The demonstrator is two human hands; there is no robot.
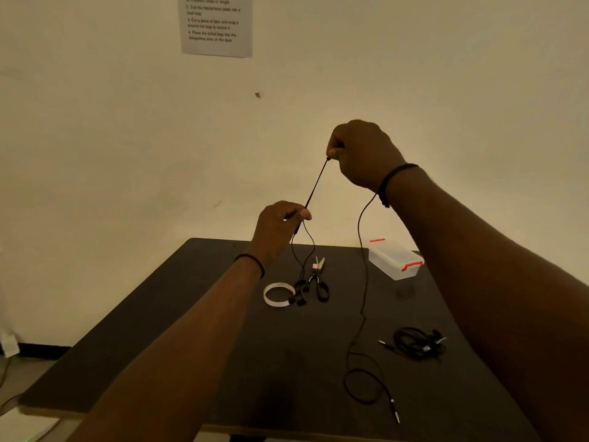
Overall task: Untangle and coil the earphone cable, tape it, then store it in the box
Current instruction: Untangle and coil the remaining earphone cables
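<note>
plug end: the jack (395,412) of the earphone cable (361,266) lies on the desk (191,330) nearest the camera, with a loose loop of cable just behind it
second earphones: another set (417,343) lies bundled on the desk to the right, untouched, apart from the cable in hand
cable run: from the loop the cable rises off the desk to the right hand, so most of its length hangs free and looks clear of knots
left hand: the left hand (280,226) pinches the cable between thumb and fingers, held above the desk; two thin strands drop from it to the earbuds (299,296), which rest on the desk beside the tape
right hand: the right hand (363,153) is raised higher, fingers curled, gripping the cable; the stretch between the two hands is pulled taut and straight
tape: the roll of tape (278,294) lies flat, no piece cut as far as can be seen
scissors: the scissors (318,279) lie just right of the tape, not in use
box: the clear box (395,260) with red clips sits at the far right of the desk, lid on
wall sheet: a printed sheet (216,23) hangs on the wall beyond
progress: judged early; untangling is nearly finished, while coiling, taping and storing are all left
</note>
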